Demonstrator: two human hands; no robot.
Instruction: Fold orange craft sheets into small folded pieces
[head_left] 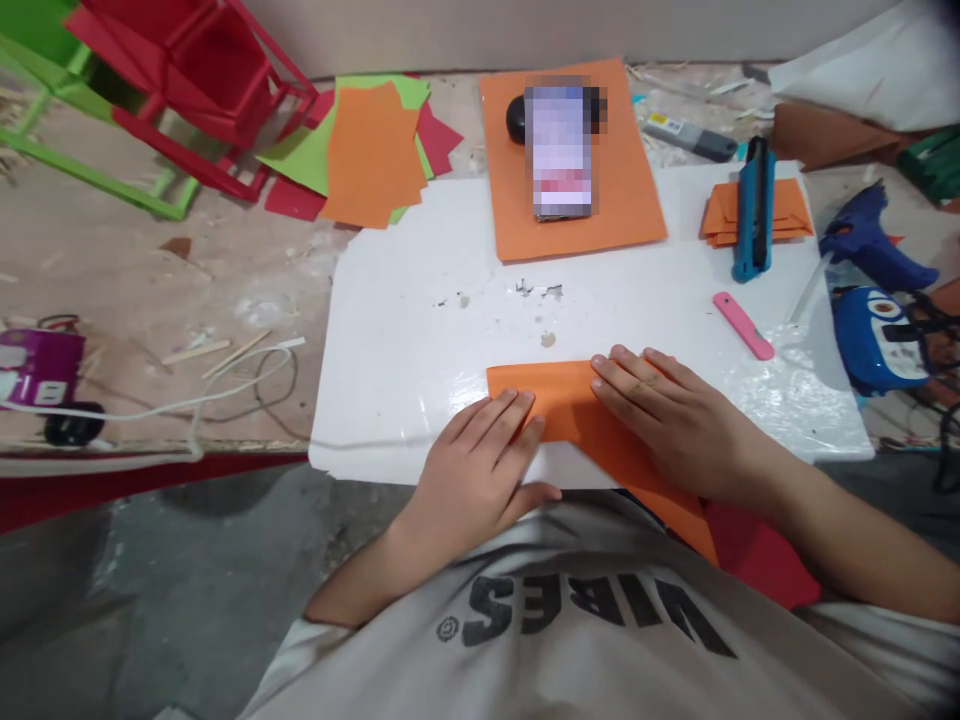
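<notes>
A folded sheet of orange paper (564, 400) lies at the near edge of a white board (390, 300), one part hanging over the edge toward my shirt. My left hand (484, 455) rests on the paper's left end, fingers stretched and thumb apart. Across the paper's right part lies my right hand (667, 420), flat with fingers extended; it covers that end of the sheet. Neither hand is closed around anything. To the right of my right hand is a pink cutter (742, 325).
Behind lies an orange sheet (577, 235) bearing a phone (562, 150). At right are a blue stapler (754, 210) on orange pieces, a glue gun (870, 240) and a blue device (877, 340). Coloured paper (375, 150) and red and green frames (217, 90) stand left, near a white cable (150, 412).
</notes>
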